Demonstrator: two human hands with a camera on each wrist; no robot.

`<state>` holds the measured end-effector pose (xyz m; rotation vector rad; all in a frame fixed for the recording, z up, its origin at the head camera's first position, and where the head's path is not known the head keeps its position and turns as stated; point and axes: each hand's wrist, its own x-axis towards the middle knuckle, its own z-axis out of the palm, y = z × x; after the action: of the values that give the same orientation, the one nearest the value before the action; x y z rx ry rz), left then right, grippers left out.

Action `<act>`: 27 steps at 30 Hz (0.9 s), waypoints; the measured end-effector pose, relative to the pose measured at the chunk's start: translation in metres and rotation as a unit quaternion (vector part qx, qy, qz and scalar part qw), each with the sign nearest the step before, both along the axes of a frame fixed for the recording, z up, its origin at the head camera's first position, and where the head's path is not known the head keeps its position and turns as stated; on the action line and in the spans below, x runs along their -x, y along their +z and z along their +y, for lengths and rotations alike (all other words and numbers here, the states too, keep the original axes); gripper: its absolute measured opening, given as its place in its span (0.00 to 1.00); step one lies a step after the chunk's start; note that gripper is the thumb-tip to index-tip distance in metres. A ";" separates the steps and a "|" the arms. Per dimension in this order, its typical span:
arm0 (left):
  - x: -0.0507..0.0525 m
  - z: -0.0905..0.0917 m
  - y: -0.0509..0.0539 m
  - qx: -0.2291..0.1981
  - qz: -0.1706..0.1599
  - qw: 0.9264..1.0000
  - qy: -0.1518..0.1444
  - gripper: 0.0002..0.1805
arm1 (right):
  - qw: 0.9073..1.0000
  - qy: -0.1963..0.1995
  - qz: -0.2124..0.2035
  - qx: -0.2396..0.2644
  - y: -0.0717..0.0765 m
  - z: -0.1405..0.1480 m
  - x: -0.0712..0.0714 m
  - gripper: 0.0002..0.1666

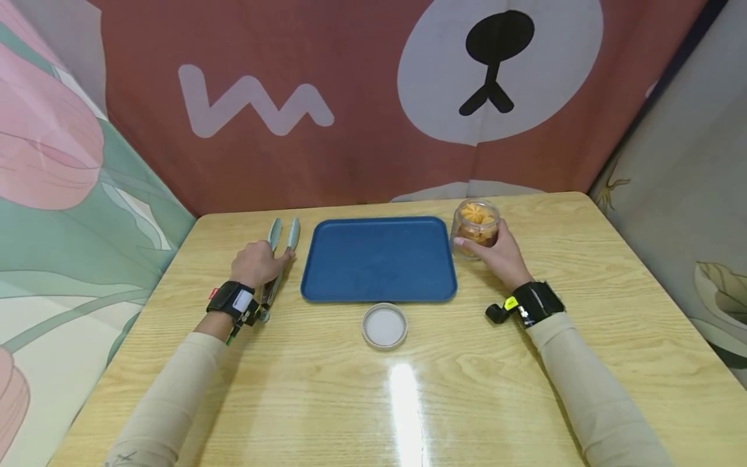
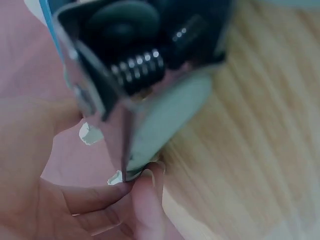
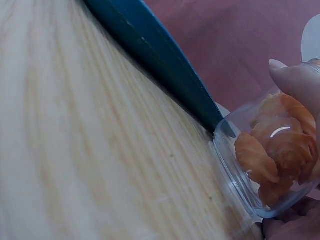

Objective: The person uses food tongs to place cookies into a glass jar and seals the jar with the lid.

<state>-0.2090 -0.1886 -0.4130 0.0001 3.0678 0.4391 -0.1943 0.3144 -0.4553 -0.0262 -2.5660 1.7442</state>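
At the left of the table, my left hand grips a pair of metal tongs with pale blue-green tips. The tongs point away from me with their two arms spread. Up close in the left wrist view, the spring hinge of the tongs shows, with fingertips at one arm. On the other side, my right hand holds a clear jar, fingers and thumb around its side. Orange-brown swirl-shaped cookies fill the jar, which stands upright and uncovered beside the tray's right edge.
Between the hands lies a blue rectangular tray with nothing on it. A round lid rests just in front of the tray's near edge. Behind the wooden table hangs a reddish-brown printed cloth.
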 end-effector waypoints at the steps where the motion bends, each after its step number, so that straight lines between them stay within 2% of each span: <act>1: 0.000 -0.001 0.001 0.003 -0.006 1.000 0.000 0.35 | 1.000 0.001 0.001 0.001 0.000 0.000 0.000 0.64; 4: 0.000 -0.002 0.006 0.011 -0.025 1.000 0.000 0.35 | 1.000 0.004 0.002 0.004 0.000 -0.001 0.000 0.64; 7: -0.003 -0.003 0.015 0.012 -0.035 0.999 -0.008 0.36 | 1.000 0.006 0.004 0.008 0.000 -0.002 0.000 0.63; 11: -0.015 0.002 0.030 0.017 -0.008 0.999 -0.027 0.36 | 1.000 0.006 0.008 0.011 0.000 0.000 -0.001 0.63; 14: -0.031 0.012 0.039 0.023 0.053 0.996 -0.063 0.33 | 1.000 0.008 0.009 0.007 0.000 0.000 -0.001 0.63; 17: -0.051 0.030 0.046 0.018 0.119 0.986 -0.116 0.28 | 1.000 0.008 0.011 -0.001 0.000 0.000 -0.001 0.64; 18: -0.059 0.037 0.048 0.012 0.131 0.982 -0.133 0.28 | 1.000 0.007 0.013 -0.003 0.000 0.000 0.000 0.63; 20: -0.075 0.053 0.052 0.001 0.134 0.977 -0.165 0.31 | 1.000 0.006 0.015 -0.006 0.000 0.001 0.000 0.63; 23: -0.095 0.074 0.055 -0.006 0.110 0.973 -0.204 0.39 | 1.000 0.006 0.017 -0.008 -0.001 0.001 0.000 0.63; 27: -0.113 0.094 0.056 -0.018 0.080 0.965 -0.250 0.42 | 1.000 0.009 0.015 -0.013 -0.001 0.002 0.000 0.64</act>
<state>-0.0964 -0.0947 -0.3573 0.8273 3.0426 0.4769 -0.1943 0.3159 -0.4563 0.0234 -2.5755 1.7045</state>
